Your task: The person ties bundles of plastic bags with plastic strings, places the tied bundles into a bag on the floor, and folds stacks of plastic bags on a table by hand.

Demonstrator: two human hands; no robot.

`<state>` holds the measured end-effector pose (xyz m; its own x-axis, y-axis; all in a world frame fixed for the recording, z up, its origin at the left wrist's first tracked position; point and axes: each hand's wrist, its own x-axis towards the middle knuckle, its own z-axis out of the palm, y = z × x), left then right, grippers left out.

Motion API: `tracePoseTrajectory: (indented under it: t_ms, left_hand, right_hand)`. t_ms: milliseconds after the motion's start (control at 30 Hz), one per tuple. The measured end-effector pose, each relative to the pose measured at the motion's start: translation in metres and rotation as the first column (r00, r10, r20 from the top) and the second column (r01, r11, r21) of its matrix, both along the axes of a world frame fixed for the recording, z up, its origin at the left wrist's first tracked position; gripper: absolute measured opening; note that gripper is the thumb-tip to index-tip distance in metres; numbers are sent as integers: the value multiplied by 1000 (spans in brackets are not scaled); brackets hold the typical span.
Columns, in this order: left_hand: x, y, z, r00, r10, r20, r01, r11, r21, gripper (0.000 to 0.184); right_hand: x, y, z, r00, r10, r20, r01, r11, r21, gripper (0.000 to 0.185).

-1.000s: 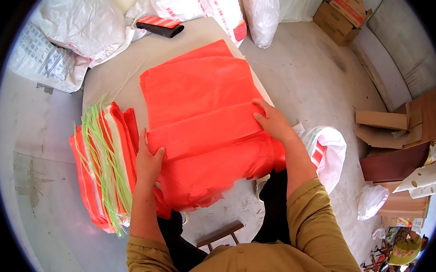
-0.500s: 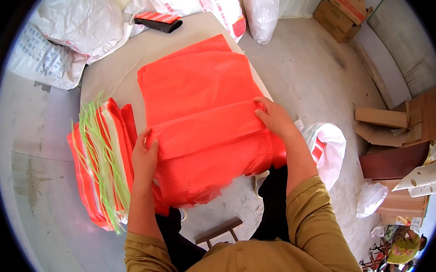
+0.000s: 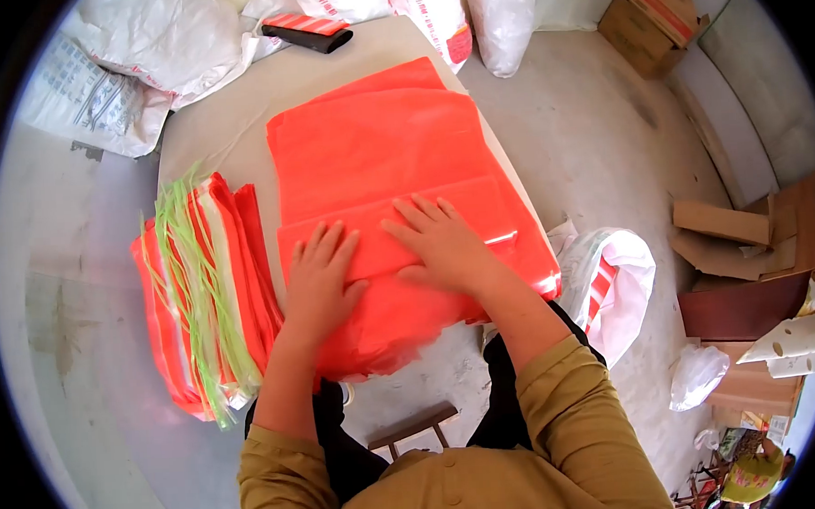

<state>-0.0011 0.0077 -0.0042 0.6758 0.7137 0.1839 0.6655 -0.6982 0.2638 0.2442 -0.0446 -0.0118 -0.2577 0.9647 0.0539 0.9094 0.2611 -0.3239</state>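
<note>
Red plastic sheets (image 3: 380,146) lie stacked on the table (image 3: 229,126), with a folded band across the middle and loose edges hanging over the near side. My left hand (image 3: 322,281) rests flat on the left part of the folded band, fingers spread. On its middle lies my right hand (image 3: 444,248), also with fingers apart and palm down. Neither hand grips anything. Left of the stack sits a bundle of red and white striped plastic (image 3: 235,262) with green strings (image 3: 195,291) draped over it.
White sacks (image 3: 162,38) stand beyond the table. A black and red-striped roll (image 3: 307,31) lies at its far edge. An open white bag (image 3: 618,291) is at the right, near cardboard boxes (image 3: 720,223). A person (image 3: 754,476) is at the lower right.
Both hands have moved inward from the side edges of the red sheets and now lie flat on the fold. The sheets' right edge has spread out to the right.
</note>
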Motion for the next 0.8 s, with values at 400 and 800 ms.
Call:
tracePoseTrajectory:
  t_ms: [400, 800]
  left_hand:
    - [-17, 11, 16, 970, 226, 85, -222, 973, -62, 41]
    - [-124, 54, -5, 722, 691, 38, -692, 718, 76, 41]
  right_hand:
    - [1, 2, 10, 999, -35, -22, 35, 999, -28, 68]
    - [-5, 9, 10, 997, -71, -30, 74, 993, 95, 58]
